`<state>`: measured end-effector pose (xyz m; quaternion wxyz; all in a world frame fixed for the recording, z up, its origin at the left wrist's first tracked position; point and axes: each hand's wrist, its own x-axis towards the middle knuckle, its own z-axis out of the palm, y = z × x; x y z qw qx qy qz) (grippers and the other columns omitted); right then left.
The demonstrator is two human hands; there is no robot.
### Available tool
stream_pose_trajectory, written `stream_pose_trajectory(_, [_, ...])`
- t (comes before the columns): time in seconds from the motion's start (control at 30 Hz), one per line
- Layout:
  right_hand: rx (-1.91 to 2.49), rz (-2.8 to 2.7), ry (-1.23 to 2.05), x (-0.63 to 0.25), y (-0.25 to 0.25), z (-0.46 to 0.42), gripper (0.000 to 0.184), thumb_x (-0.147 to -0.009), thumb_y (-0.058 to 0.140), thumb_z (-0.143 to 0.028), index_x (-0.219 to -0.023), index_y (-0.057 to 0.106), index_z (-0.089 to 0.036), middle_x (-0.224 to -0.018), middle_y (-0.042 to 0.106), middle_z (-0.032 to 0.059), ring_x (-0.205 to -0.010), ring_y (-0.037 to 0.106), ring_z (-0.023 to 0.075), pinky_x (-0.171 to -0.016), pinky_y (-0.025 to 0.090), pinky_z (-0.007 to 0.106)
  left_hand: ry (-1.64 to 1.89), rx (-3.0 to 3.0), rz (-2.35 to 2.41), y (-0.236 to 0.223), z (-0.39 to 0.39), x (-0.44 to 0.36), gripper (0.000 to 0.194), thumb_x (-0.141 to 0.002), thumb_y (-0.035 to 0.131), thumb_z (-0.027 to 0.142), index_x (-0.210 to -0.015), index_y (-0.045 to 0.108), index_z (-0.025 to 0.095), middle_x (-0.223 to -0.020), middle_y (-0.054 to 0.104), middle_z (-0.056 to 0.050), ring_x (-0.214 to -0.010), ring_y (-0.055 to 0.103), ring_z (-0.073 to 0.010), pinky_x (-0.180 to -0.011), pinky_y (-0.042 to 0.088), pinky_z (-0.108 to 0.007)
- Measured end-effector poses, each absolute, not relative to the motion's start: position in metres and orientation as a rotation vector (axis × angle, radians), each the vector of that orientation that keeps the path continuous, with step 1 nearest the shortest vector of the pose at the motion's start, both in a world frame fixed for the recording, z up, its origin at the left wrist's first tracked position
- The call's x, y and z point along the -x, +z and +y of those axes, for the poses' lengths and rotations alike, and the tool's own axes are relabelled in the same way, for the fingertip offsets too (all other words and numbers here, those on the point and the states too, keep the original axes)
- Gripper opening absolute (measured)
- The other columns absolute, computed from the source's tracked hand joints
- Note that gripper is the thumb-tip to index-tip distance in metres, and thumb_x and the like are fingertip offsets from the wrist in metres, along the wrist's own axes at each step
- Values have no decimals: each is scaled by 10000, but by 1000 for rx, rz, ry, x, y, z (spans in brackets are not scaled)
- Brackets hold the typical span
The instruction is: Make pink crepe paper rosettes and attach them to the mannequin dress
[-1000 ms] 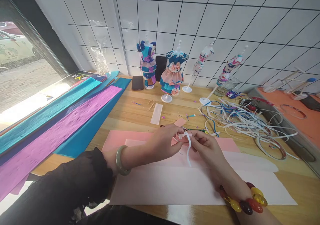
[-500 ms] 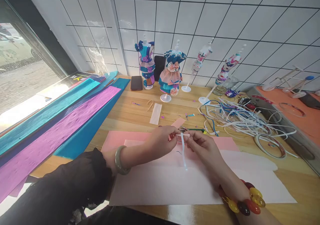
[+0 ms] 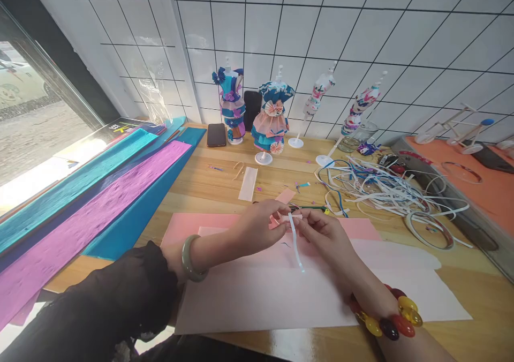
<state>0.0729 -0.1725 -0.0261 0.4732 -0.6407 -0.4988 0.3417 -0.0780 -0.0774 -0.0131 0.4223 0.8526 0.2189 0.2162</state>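
Note:
My left hand (image 3: 257, 227) and my right hand (image 3: 323, 234) meet over a pale pink paper sheet (image 3: 281, 292) on the wooden table. Both pinch a small folded pink paper piece (image 3: 277, 220) with a thin white strip (image 3: 295, 241) wrapped across it. The strip's loose end hangs down between my hands. A green bangle is on my left wrist, and a bracelet of coloured beads on my right.
Long teal and purple crepe paper sheets (image 3: 88, 201) lie at the left. Several small dress-form figures (image 3: 270, 121) stand by the tiled wall beside two phones (image 3: 216, 135). A tangle of white and blue strips (image 3: 385, 190) lies at the right, next to an orange tray (image 3: 461, 180).
The bow-like loops of the white strip have been drawn flat across the pink piece. Its loose end now hangs straighter. My hands stayed nearly in place.

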Motion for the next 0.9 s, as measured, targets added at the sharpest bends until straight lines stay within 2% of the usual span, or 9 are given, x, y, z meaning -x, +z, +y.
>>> stream_pose_trajectory(0.1, [1577, -1263, 819, -72, -28, -173, 284, -796, 536, -448, -719, 586, -179, -620, 509, -3, -551, 424, 109, -494, 354, 231, 536, -2172, 506, -14, -77, 78, 193, -804, 445, 216, -873, 624, 197, -826, 642, -23, -749, 550, -124, -685, 403, -228])
stream_pose_trajectory(0.23, [1634, -1286, 818, -71, -29, -174, 263, -812, 522, -428, -780, 603, -180, -611, 491, -11, -556, 416, 112, -495, 346, 233, 493, -2201, 528, -11, -77, 77, 200, -799, 450, 201, -820, 648, 208, -750, 642, -5, -691, 536, -120, -642, 378, -220])
stream_pose_trajectory(0.43, [1601, -1235, 811, -67, -28, -173, 304, -795, 536, -449, -644, 550, -186, -695, 579, 17, -559, 447, 110, -503, 362, 239, 454, -2271, 591, -13, -76, 78, 252, -816, 422, 181, -817, 670, 224, -682, 624, -14, -644, 527, -132, -605, 344, -230])
stream_pose_trajectory(0.67, [1572, -1144, 902, -66, -26, -173, 292, -777, 555, -466, -758, 587, -176, -566, 481, -24, -489, 411, 96, -452, 345, 223, 553, -2656, 470, -25, -75, 79, 311, -862, 323, 181, -853, 633, 189, -729, 625, -62, -698, 545, -160, -625, 317, -273])
stream_pose_trajectory(0.9, [1547, -1114, 957, -65, -29, -172, 300, -792, 553, -435, -878, 603, -152, -550, 469, -33, -476, 411, 87, -461, 349, 222, 599, -2935, 384, -32, -72, 82, 290, -867, 324, 186, -860, 614, 173, -710, 591, -79, -684, 518, -180, -583, 271, -287])
